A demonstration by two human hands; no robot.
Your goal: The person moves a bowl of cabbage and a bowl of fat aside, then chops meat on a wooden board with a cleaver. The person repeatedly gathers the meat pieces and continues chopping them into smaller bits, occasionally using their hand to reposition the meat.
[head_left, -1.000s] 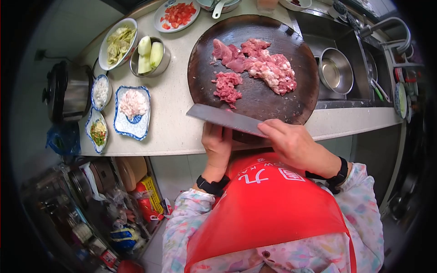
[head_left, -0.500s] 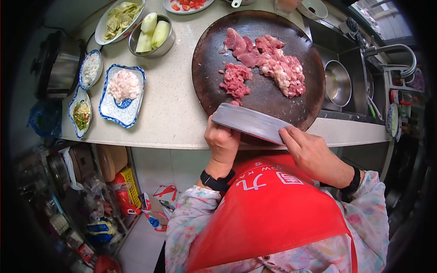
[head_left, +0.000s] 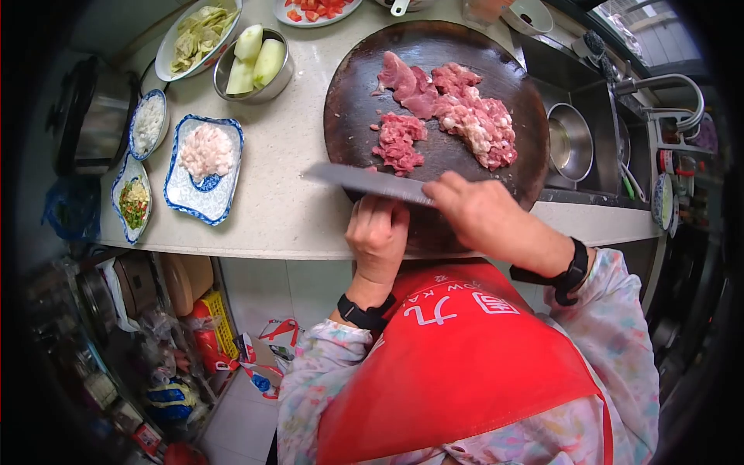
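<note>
My right hand (head_left: pixel 488 221) is closed round the handle end of a cleaver (head_left: pixel 370 183). The blade points left over the near edge of a round dark chopping board (head_left: pixel 346 101), its tip blurred by motion. Just below the blade, my left hand (head_left: pixel 377 232) is curled with its knuckles up at the board's near edge. Whatever its fingers press on is hidden. Small cut pieces of raw meat (head_left: pixel 400 142) lie beyond the blade. Farther back are a larger meat slice (head_left: pixel 408 84) and a heap of chopped meat (head_left: pixel 482 124).
Left on the counter stand a blue-rimmed dish (head_left: pixel 198 190) of pale minced meat, a bowl of white powder (head_left: pixel 149 124), a dish of chopped chilli and garlic (head_left: pixel 133 203), and a steel bowl (head_left: pixel 283 76) with peeled vegetables. A sink (head_left: pixel 542 74) holding a steel basin (head_left: pixel 571 143) is right.
The cleaver has swung from tilting down to the right to lying flatter, its tip farther left. My right hand has moved up and left; my left hand has stayed nearly in place.
</note>
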